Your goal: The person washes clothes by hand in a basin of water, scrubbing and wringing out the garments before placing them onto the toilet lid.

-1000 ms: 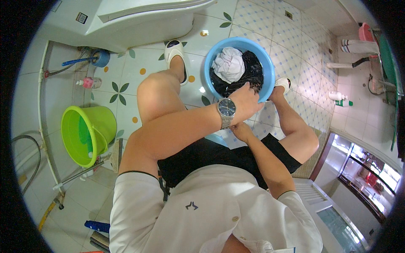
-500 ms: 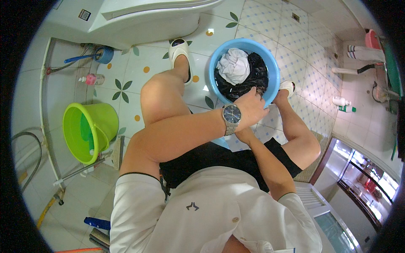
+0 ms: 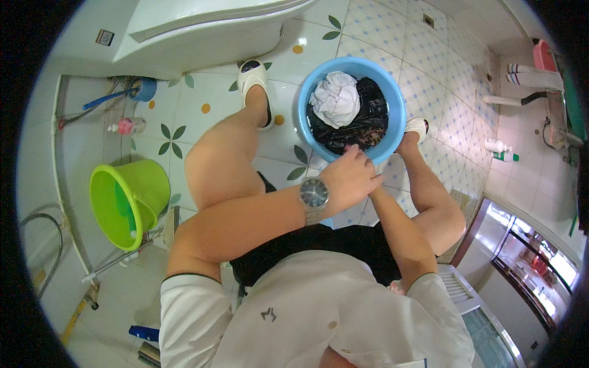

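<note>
A: Where is the laundry?

B: In a round, light-blue plastic basin (image 3: 398, 116) on the patterned tile floor (image 3: 215, 87), between the seated person's feet. A crumpled white cloth bundle (image 3: 334, 99) sits toward its left side, resting against wet-looking black fabric (image 3: 373, 101) that spreads across the bottom.

A: And the hands?

B: Both are at the basin's near edge. The left hand (image 3: 348, 178), below a silver metal wristwatch (image 3: 314, 193) with a dark dial, has loosely bent fingers and lies across the right hand (image 3: 376, 191), which is mostly hidden. Whether either one grips anything, or touches the rim, cannot be told.

A: What else is around?

B: Well to the left stands a tilted-looking lime-green plastic bucket (image 3: 153, 187); beyond it, a pink-and-white bottle (image 3: 129, 126).
</note>
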The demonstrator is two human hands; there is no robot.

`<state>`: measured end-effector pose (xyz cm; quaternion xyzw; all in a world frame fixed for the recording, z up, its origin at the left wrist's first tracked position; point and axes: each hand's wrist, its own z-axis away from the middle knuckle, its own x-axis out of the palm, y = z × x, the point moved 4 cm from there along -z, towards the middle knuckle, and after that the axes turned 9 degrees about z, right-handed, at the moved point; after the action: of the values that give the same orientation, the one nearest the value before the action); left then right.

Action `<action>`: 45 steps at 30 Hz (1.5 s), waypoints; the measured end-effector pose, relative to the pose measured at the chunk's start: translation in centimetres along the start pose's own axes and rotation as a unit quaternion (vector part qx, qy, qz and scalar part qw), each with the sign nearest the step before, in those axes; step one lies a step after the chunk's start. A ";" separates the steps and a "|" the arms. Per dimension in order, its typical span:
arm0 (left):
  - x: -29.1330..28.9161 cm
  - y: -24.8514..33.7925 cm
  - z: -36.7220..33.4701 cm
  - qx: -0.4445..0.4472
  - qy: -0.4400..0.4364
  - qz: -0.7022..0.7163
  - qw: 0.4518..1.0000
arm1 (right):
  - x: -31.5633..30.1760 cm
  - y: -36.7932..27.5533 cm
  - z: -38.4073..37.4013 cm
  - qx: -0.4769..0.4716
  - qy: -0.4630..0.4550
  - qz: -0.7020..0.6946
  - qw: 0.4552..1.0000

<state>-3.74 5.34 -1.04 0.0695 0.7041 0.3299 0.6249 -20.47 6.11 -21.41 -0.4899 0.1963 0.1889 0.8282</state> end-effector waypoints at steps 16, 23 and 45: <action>-2.6 -3.1 2.1 -0.127 -0.187 0.096 0.969 | 7.9 -1.0 -16.0 -0.150 -0.082 0.532 0.829; -2.1 -3.0 0.9 -0.138 -0.218 0.106 0.960 | 5.3 -1.2 -20.0 -0.049 -0.071 0.423 0.902; -26.9 1.9 11.7 0.219 0.349 0.795 0.445 | -2.6 -0.4 -1.1 -0.010 0.074 0.210 0.975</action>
<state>12.15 -2.56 22.43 0.6120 0.5490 0.5137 -0.2451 -22.64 4.61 -20.31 -0.4584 0.3539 0.3238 0.7482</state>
